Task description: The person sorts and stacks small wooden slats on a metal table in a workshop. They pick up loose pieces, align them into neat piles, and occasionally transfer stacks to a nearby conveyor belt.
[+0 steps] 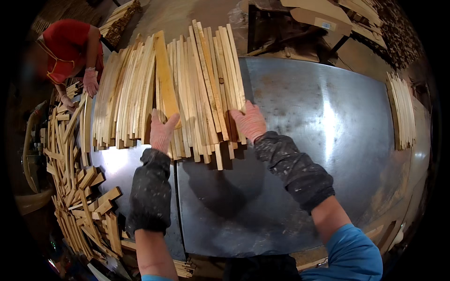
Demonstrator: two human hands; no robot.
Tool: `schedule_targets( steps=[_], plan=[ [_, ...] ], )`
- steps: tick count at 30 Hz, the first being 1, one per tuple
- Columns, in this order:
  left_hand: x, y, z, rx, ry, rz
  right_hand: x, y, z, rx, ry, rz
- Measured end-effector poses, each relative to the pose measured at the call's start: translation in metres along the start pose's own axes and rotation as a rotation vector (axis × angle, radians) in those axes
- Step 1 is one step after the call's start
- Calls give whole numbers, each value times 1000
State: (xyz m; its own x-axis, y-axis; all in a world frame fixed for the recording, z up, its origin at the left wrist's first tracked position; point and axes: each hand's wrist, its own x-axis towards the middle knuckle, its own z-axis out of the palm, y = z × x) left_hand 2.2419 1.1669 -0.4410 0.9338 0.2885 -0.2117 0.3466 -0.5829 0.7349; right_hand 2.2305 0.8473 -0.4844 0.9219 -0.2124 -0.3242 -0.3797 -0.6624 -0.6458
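A wide row of pale wooden strips (199, 93) lies side by side across the metal table, their near ends uneven. My left hand (162, 133), in a pink glove, is at the left side of the right-hand group, its thumb by the near end of a wider yellowish strip (164, 75) and its fingers in the gap beside it. My right hand (251, 122), gloved alike, clasps the group's right edge. The strips are held between my two hands. Some fingers are hidden by the wood. Dark, speckled sleeve covers wrap both my forearms.
The shiny metal table (300, 187) has a seam near its left. Short wood offcuts (89, 201) pile up along the left side. A co-worker in red (70, 47) handles strips at the upper left. Another strip stack (401, 112) stands at the right edge; cardboard (321, 16) lies beyond.
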Motion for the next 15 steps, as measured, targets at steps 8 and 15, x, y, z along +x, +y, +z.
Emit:
schedule_targets(
  steps=[8, 15],
  plan=[
    [-55, 41, 30, 306, 41, -175, -41, -2, -22, 102, 38, 9],
    [-181, 3, 56, 290, 20, -16, -155, 83, -43, 150, 80, 21]
  ],
)
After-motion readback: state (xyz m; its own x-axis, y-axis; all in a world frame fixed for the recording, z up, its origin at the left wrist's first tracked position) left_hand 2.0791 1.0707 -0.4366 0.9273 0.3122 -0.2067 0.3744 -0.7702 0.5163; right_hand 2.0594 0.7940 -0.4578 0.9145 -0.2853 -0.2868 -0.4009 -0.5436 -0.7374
